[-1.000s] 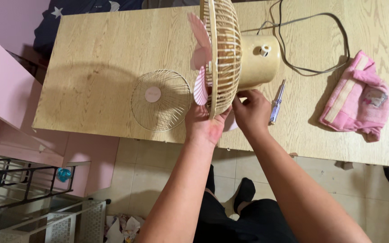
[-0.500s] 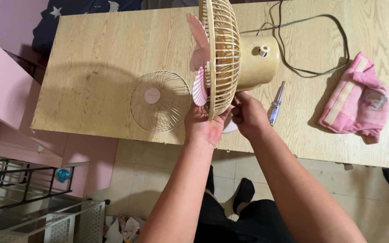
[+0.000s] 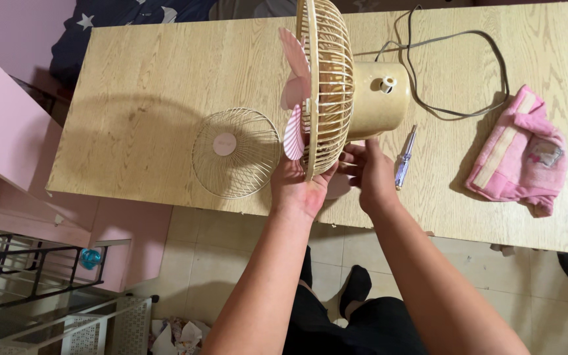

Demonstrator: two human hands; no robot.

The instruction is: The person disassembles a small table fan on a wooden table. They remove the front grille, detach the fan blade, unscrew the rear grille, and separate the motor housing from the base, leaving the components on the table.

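Observation:
A cream table fan (image 3: 376,98) stands on the wooden table (image 3: 139,85), its pink blades (image 3: 294,79) bare in front of the rear wire guard (image 3: 327,85). My left hand (image 3: 299,187) grips the bottom rim of that guard from below. Just behind the guard, my right hand (image 3: 371,169) has its fingers curled against the lower wires, under the motor housing. The detached round front guard (image 3: 235,152) lies flat on the table to the left.
A small screwdriver (image 3: 404,158) lies right of my right hand. A grey power cord (image 3: 455,66) loops behind the fan. A folded pink cloth (image 3: 524,151) sits at the right. Pink furniture (image 3: 1,125) and a white crate (image 3: 110,325) are at the left, below table level.
My right hand has shifted slightly, its fingers now reaching forward onto the guard's lower wires. The left hand keeps its hold; the view has tilted a little.

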